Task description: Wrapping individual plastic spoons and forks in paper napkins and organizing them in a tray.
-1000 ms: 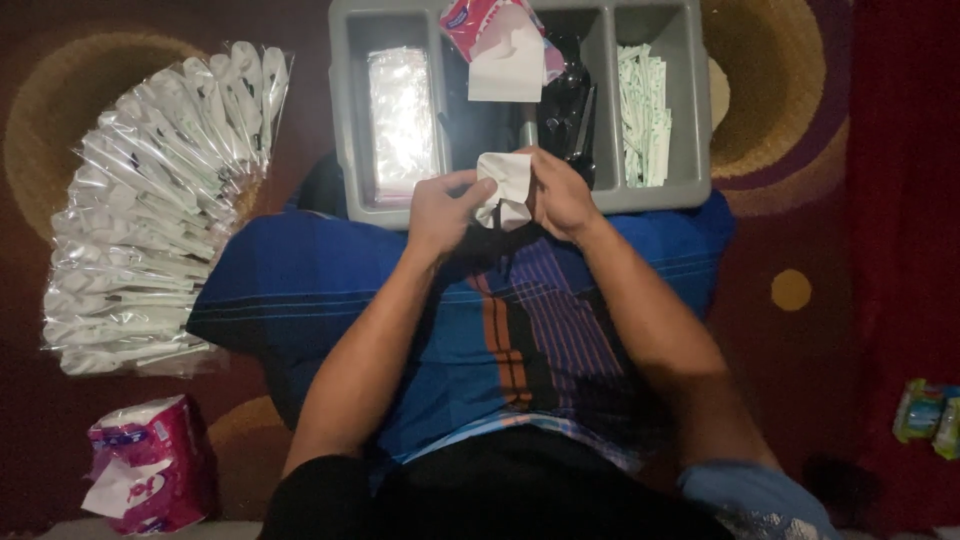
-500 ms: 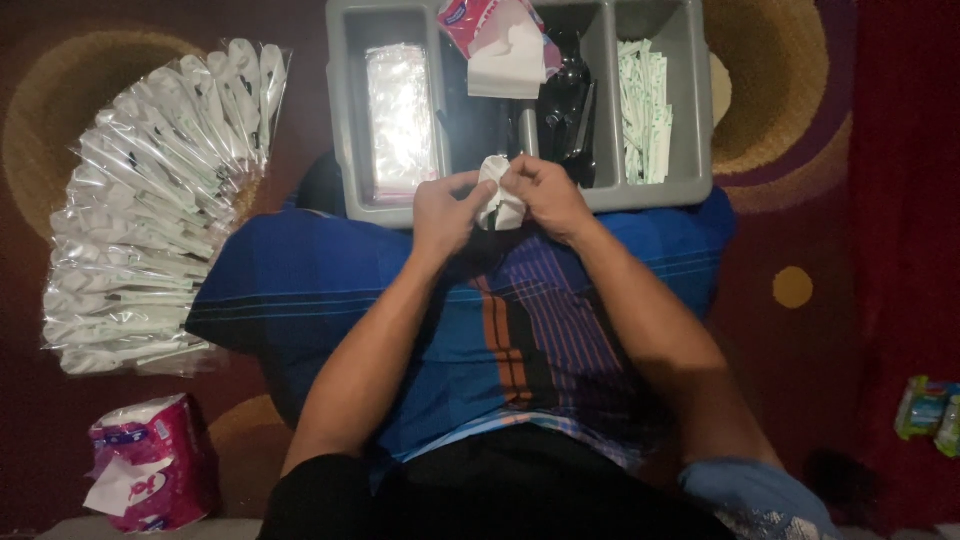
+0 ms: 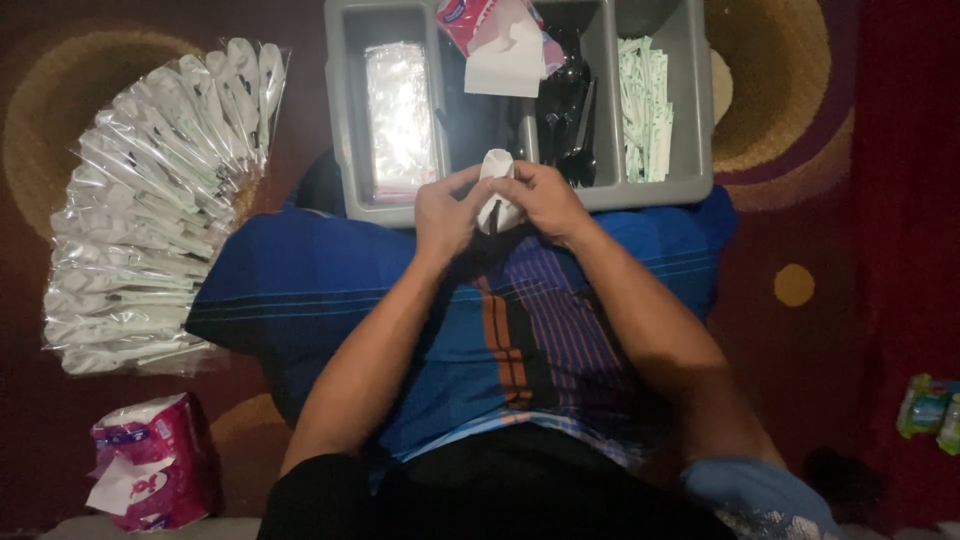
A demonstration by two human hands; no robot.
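Both my hands meet at twelve o'clock, just at the near rim of the grey tray [image 3: 400, 212]. My left hand [image 3: 447, 212] and right hand [image 3: 545, 200] have their fingers pinched around a white napkin [image 3: 497, 187] rolled upright between them. At nine o'clock lie fanned clear-wrapped packets [image 3: 150, 210]; at seven o'clock, a pink tissue pack [image 3: 150, 470].

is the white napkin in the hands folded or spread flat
Folded: the white napkin is bunched into a narrow roll between the left hand and right hand.
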